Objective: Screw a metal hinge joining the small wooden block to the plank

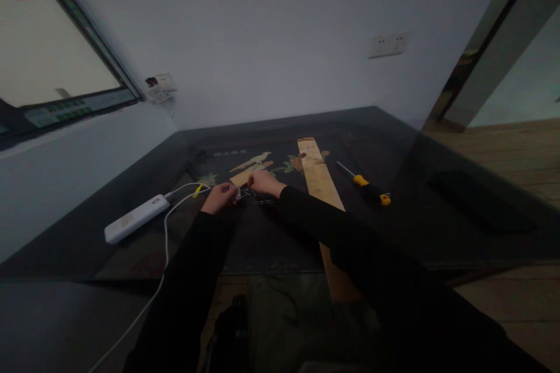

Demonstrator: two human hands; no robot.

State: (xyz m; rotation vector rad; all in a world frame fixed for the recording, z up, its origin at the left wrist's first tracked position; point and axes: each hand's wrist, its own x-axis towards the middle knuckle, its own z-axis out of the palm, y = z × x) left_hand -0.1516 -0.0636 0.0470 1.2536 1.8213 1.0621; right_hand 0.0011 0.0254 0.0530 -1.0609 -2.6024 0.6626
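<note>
Head view: The left hand [219,198] pinches a small metal part [238,193] between its fingers, above the table [266,245]. The right hand [265,183] bends its fingers beside it; whether they grip anything cannot be told. Progress appears to be at the small-parts handling stage. Slim metal pieces [265,202] lie loose near the hands. No metal part is visible on the long board [322,182]; the screwdriver [367,185] lies unused to its right.
</note>
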